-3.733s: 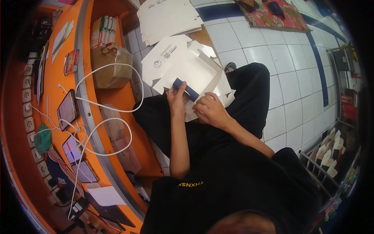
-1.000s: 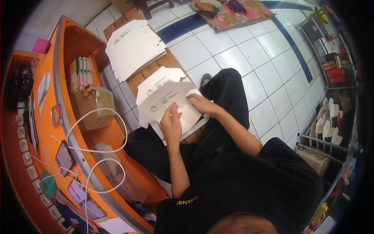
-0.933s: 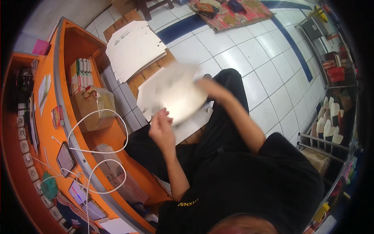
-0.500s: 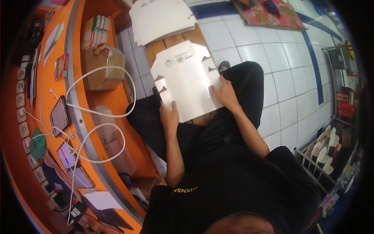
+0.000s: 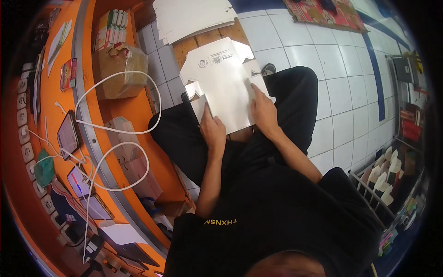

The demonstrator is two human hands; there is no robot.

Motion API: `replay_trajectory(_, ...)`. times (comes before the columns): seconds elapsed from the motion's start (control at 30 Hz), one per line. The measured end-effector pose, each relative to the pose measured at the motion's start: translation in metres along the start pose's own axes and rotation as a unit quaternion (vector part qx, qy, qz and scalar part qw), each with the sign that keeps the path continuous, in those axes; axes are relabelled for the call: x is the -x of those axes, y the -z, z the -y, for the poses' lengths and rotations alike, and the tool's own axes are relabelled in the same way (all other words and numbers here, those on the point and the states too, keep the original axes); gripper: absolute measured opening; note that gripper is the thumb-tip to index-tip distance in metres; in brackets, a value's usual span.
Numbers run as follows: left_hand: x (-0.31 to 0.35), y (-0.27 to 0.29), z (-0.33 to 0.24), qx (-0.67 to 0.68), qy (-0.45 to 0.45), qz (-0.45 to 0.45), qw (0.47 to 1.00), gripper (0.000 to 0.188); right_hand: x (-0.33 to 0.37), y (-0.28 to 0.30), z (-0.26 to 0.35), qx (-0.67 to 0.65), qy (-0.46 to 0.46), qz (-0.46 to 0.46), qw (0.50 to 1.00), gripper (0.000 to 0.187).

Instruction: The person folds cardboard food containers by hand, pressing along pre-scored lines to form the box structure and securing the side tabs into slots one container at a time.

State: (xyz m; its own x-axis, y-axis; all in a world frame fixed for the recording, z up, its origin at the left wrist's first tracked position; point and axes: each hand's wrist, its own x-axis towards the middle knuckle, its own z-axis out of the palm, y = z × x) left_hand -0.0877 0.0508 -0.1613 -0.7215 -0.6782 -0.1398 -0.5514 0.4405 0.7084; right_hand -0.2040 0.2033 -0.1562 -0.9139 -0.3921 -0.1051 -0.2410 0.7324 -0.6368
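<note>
A white cardboard box blank [image 5: 224, 92] with small dark print near its far end lies flat over my lap and the near end of a wooden bench. Notched tabs stick out along both its sides. My left hand [image 5: 213, 131] is at the near left edge, its index finger stretched along the left side flap, which tilts up. At the right edge my right hand [image 5: 265, 111] grips the other side flap, index finger pointing away along the crease. The fingers under the card are hidden. Beyond it, a stack of white blanks [image 5: 194, 18] rests on the wooden bench [image 5: 207, 37].
On my left runs an orange counter [image 5: 87, 134] with phones, a looped white cable [image 5: 122, 134] and papers. Its shelf holds a taped brown carton [image 5: 122, 74] and small boxes. White floor tiles [image 5: 332, 97] lie to the right, beside a metal rack [image 5: 371, 189] with folded card pieces.
Both hands have moved inward from the blank's outer edges onto its side flaps. The left flap now tilts up along its crease. The blank has shifted slightly away from me.
</note>
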Motion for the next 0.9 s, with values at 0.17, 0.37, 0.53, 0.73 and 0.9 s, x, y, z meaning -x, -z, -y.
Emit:
replay_trajectory(0.17, 0.017, -0.021, -0.004, -0.205, -0.074, 0.05, 0.975, 0.074, 0.019, -0.036, -0.011, 0.242, 0.144, -0.046, 0.958, 0.063)
replay_trajectory(0.37, 0.018, -0.026, -0.011, -0.282, -0.124, 0.011, 0.951, 0.077, 0.021, -0.029, -0.004, 0.231, 0.137, -0.02, 0.963, 0.063)
replay_trajectory(0.53, -0.016, -0.031, -0.052, -0.047, -0.212, -0.05, 0.975, 0.045, 0.02, 0.0, -0.013, 0.098, 0.093, 0.001, 0.991, 0.053)
replay_trajectory(0.73, -0.054, -0.066, -0.04, 0.273, 0.13, 0.21, 0.93, 0.028, 0.029, 0.021, -0.015, -0.04, 0.051, -0.089, 0.994, 0.049)
replay_trajectory(0.9, -0.055, -0.06, -0.049, 0.463, 0.192, 0.183, 0.846, 0.022, 0.034, 0.034, -0.03, -0.196, -0.114, -0.063, 0.972, 0.037)
